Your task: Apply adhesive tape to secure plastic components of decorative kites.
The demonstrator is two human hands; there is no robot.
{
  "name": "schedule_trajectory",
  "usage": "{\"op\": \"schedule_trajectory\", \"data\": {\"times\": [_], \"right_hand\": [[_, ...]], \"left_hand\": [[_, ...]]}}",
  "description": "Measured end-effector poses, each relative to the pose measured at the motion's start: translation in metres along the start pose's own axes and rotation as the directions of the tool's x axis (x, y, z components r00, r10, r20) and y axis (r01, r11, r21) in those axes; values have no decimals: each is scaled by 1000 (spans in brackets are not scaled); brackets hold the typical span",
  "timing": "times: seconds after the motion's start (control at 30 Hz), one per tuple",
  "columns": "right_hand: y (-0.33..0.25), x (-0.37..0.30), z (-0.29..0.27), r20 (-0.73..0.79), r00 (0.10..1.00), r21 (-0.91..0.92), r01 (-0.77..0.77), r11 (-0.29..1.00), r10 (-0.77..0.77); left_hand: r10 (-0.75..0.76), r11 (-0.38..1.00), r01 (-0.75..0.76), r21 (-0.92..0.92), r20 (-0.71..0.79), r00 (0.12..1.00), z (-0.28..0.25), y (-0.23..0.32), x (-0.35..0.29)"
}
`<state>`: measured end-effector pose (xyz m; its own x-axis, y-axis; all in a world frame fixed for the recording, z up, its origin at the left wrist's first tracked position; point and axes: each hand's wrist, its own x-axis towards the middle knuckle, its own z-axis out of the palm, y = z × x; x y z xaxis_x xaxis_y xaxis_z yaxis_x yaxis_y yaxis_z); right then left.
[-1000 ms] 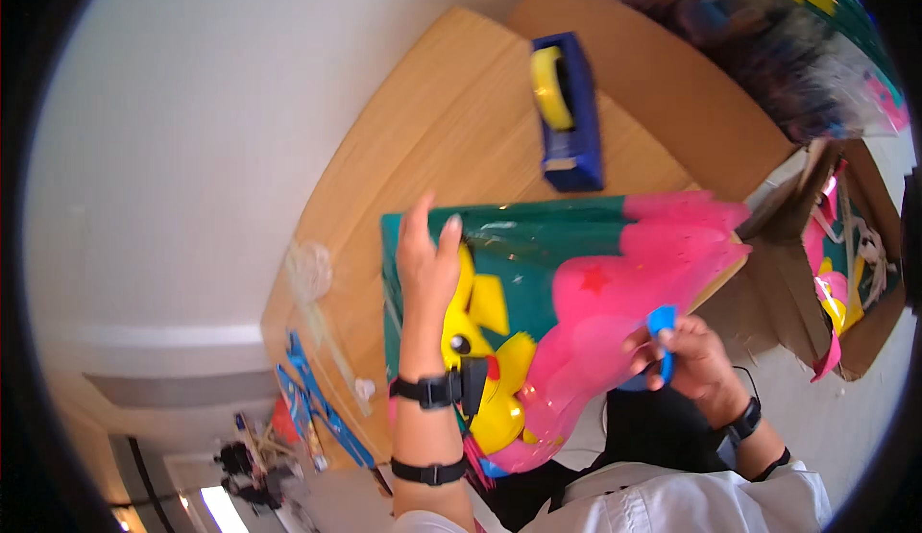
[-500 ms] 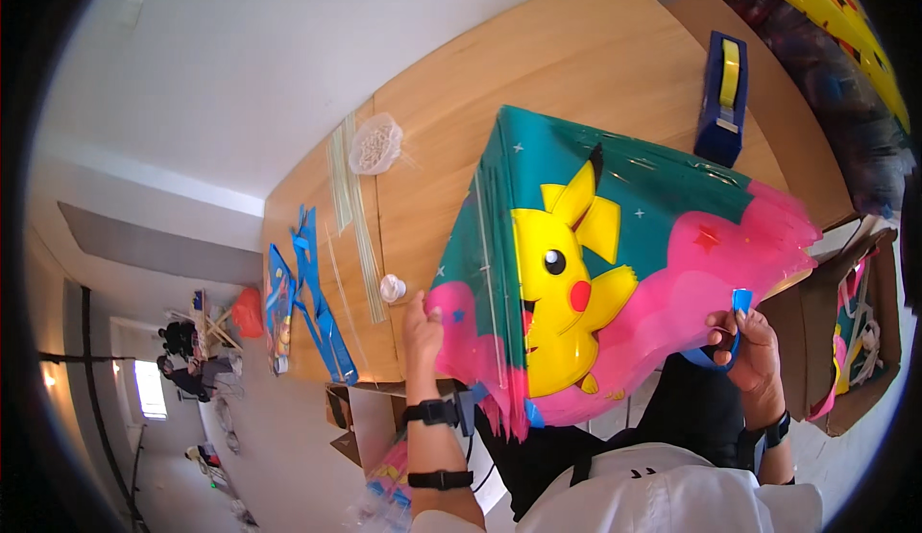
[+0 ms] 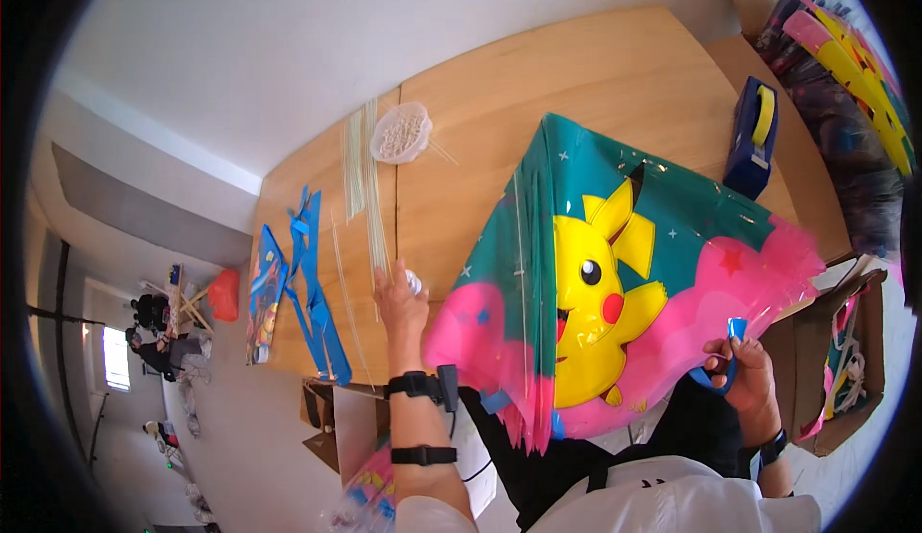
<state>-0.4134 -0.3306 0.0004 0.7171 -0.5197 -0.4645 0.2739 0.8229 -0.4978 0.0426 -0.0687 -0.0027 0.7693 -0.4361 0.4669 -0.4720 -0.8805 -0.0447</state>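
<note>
A stack of shiny kite-like plastic sheets (image 3: 653, 216), green and pink with a yellow cartoon figure and a fringed edge, lies over the table's near edge and my lap. Left of it, my left hand (image 3: 401, 307) reaches over the tabletop with its fingers apart. Right by those fingers sits a small white roll (image 3: 413, 282), partly hidden by them. My right hand (image 3: 747, 375) is closed on a bent blue strip (image 3: 737, 327), near the sheets' lower right edge.
On the wooden table (image 3: 538, 62) are a bowl of small white pieces (image 3: 401, 133), thin pale rods (image 3: 357, 163), blue strips (image 3: 305, 264) and a blue tape dispenser (image 3: 751, 139). An open cardboard box (image 3: 807, 389) stands at right. People (image 3: 154, 341) are far left.
My left hand has left the sheets' edge and moved up and left to the white roll. My right hand keeps the blue strip. The whole view has shifted slightly.
</note>
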Motion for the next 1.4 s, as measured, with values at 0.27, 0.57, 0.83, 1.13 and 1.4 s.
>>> {"op": "schedule_trajectory", "data": {"times": [0.27,0.57,0.83,1.13,1.4], "right_hand": [[-4,-1,-1,-23,999,0,-29,1000,29],[-15,2,-6,-5,999,49,-49,998,49],[-16,5,-19,-42,999,105,8,994,-4],[-12,-22,-10,-35,996,79,81,994,-79],[7,-75,14,73,997,112,-11,994,3]], "left_hand": [[250,808,-119,-578,153,956,-5,99,66],[767,331,-541,-773,-113,631,8,460,68],[696,313,-518,-796,-179,696,-3,410,65],[88,909,110,-402,443,892,18,36,13],[48,841,369,-396,734,678,34,28,-10]]}}
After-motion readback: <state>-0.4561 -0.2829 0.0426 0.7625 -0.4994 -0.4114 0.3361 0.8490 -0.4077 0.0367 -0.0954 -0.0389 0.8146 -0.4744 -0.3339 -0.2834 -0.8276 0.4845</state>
